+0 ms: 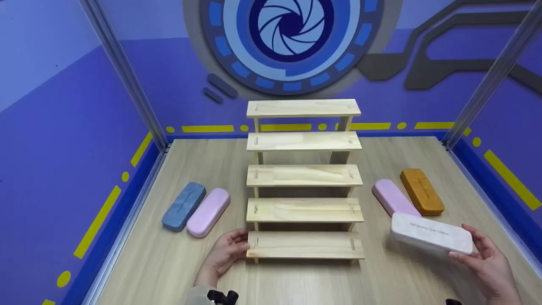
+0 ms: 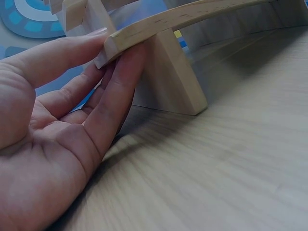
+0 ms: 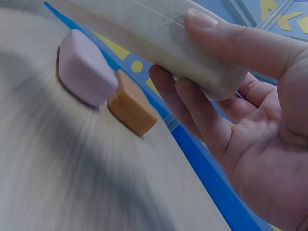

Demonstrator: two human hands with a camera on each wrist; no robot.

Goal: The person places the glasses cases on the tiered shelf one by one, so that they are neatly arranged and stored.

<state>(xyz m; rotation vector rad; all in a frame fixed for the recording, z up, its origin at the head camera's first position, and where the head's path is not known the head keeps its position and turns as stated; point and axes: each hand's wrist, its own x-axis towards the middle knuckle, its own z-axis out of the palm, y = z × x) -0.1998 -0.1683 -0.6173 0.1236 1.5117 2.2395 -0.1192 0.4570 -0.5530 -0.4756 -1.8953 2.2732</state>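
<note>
My right hand [image 1: 487, 258] holds a white case [image 1: 430, 233] by its right end, thumb on the near side and fingers on the far side, raised above the pale wood surface [image 1: 305, 284] to the right of a five-step wooden stand [image 1: 305, 211]. My left hand [image 1: 225, 253] pinches the left end of the stand's lowest step, thumb above and fingers beneath; from my head the lower fingers are hidden, but the left wrist view shows them. The white case covers the near end of a pink case [image 1: 394, 197]; beside that lies an orange-brown case [image 1: 422, 192]. Left of the stand, a blue case [image 1: 184, 206] and a second pink case [image 1: 208, 212] lie side by side. My right wrist view cuts off the far end of the white case, and my left wrist view cuts off the upper steps. A black object [image 1: 223, 297] at my left wrist is cropped by the bottom edge, so I cannot tell what it is. Dark capitals on the white case end in "FOR CHINA"; the first word is too blurred to be sure of. The blue and orange-brown cases carry small lettering that I cannot read.
</note>
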